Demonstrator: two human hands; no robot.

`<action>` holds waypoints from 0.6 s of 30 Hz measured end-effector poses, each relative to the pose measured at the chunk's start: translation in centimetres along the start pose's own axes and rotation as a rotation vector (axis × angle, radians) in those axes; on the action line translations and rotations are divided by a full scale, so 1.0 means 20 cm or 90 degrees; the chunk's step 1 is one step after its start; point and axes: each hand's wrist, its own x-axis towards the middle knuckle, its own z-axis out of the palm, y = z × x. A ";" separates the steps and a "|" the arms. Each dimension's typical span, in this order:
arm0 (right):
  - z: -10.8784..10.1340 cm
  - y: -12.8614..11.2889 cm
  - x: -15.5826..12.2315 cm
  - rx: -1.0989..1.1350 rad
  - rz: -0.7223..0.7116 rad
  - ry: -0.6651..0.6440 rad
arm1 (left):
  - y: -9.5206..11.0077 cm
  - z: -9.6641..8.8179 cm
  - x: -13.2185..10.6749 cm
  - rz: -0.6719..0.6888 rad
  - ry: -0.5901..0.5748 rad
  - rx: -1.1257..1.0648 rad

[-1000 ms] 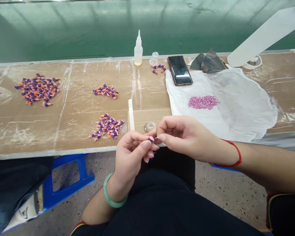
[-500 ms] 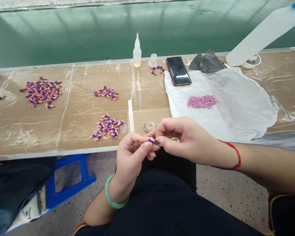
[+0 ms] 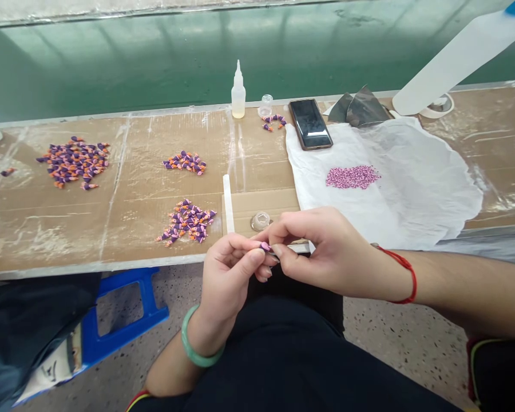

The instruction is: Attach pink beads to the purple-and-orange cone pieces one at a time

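My left hand (image 3: 229, 272) pinches a tiny purple piece (image 3: 265, 246) between thumb and fingertips, just below the table's front edge. My right hand (image 3: 321, 252) grips metal tweezers (image 3: 294, 248) whose tip meets that purple piece. Both hands hover over my lap. On the table just beyond them lie a pile of purple and orange pieces (image 3: 186, 220), a white stick (image 3: 228, 203) and a small clear dish (image 3: 261, 220). A heap of pink beads (image 3: 352, 176) rests on a white sheet (image 3: 412, 177) to the right.
More purple and orange piles (image 3: 75, 160) (image 3: 184, 162) lie farther back and left. At the far edge stand a glue bottle (image 3: 238, 94), a small clear cup (image 3: 265, 105), a phone (image 3: 309, 122) and grey foil (image 3: 360, 109). A blue stool (image 3: 124, 312) stands at lower left.
The tweezers now show in my right hand, which has settled slightly lower against the purple piece. The view has shifted a little to the left.
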 end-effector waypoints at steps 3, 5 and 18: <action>0.00 -0.01 0.00 -0.011 -0.003 -0.005 | 0.01 0.00 0.00 -0.014 -0.005 -0.001; 0.00 -0.01 -0.01 -0.016 -0.014 0.001 | 0.01 0.00 0.00 -0.016 -0.009 -0.005; -0.08 0.05 -0.01 0.011 0.051 -0.041 | 0.04 0.00 0.04 -0.064 0.008 0.131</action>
